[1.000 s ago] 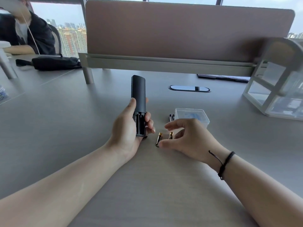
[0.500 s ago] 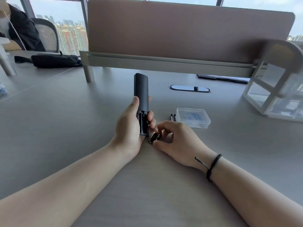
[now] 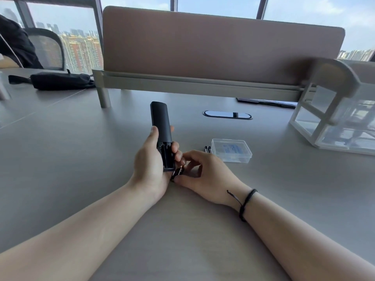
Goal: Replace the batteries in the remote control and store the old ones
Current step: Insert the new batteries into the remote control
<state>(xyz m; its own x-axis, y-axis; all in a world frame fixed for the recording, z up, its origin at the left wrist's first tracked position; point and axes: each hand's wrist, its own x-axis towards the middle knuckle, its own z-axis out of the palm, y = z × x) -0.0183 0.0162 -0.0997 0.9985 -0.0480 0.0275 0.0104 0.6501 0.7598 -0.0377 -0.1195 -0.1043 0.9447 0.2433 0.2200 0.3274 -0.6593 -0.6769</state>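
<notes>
My left hand [image 3: 151,169] grips a long black remote control [image 3: 161,126] back side up, with its battery compartment [image 3: 167,157] uncovered and empty. Just right of the remote's near end, my right hand [image 3: 203,175] pinches a gold-and-black battery [image 3: 177,173] at the desk surface; whether a second battery lies under the fingers is hidden. Two dark batteries [image 3: 207,149] lie side by side on the desk, against the left edge of a small clear plastic box [image 3: 231,150] with its lid shut.
The grey desk [image 3: 81,159] ends at a brown divider panel [image 3: 213,45] at the back. A clear drawer organizer [image 3: 334,118] stands at the right. An oval cable port [image 3: 227,115] sits mid-desk. A black pouch [image 3: 60,81] and a seated person are at far left.
My right hand slid left from the two loose batteries and closed its fingers on one beside the remote's near end. The left hand kept the remote nearly still.
</notes>
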